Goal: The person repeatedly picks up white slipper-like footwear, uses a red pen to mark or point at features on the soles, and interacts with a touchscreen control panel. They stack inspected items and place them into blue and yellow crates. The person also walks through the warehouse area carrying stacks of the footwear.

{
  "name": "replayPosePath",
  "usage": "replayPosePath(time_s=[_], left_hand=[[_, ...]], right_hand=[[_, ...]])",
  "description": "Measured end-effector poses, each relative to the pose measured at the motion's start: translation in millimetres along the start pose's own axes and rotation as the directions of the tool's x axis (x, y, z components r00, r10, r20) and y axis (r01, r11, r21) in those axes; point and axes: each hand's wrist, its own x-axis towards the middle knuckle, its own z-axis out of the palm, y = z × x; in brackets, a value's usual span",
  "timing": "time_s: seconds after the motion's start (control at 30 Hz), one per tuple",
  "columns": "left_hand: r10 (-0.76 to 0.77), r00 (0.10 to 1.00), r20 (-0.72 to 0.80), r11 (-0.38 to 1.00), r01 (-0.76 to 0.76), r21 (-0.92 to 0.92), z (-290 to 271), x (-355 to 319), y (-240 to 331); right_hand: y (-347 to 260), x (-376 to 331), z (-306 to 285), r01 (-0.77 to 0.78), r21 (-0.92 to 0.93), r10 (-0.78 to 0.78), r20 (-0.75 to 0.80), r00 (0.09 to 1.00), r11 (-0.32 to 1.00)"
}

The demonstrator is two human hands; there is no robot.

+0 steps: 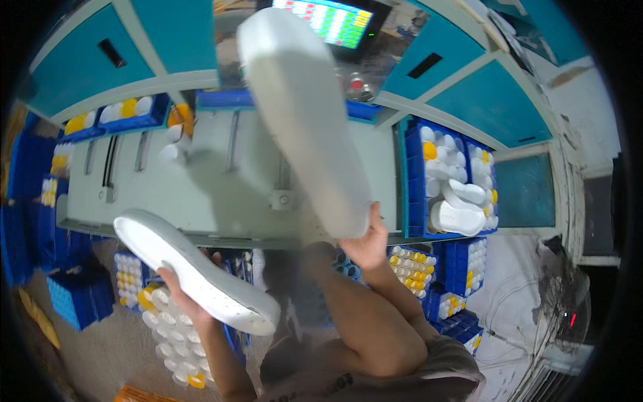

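My left hand [182, 295] grips a white shoe sole [194, 271] from below, the sole lying flat and pointing up-left over the bench's front edge. My right hand [367, 242] holds a second white shoe sole [305, 114] by its lower end, raised steeply so it reaches toward the screen at the top. Both soles hang above a grey-green machine bench [221, 194].
Blue crates [410, 181] on the right hold white and yellow parts and more white soles [459, 211]. More blue trays [130, 114] of such parts line the back left and stand below the bench [429, 271]. A lit coloured screen [331, 20] sits at top.
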Motion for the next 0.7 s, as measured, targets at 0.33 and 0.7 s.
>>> replayPosePath(time_s=[0.33, 0.7], left_hand=[[0.011, 0.993, 0.116, 1.000, -0.012, 0.010, 21, 7, 0], [0.027, 0.984, 0.177, 0.996, -0.012, -0.085, -13, 10, 15]], right_hand=[[-21, -10, -7, 0.078, 0.073, -0.076, -0.031, 0.997, 0.994], [-98, -111, 16, 0.496, -0.503, -0.647, -0.179, 0.741, 0.707]])
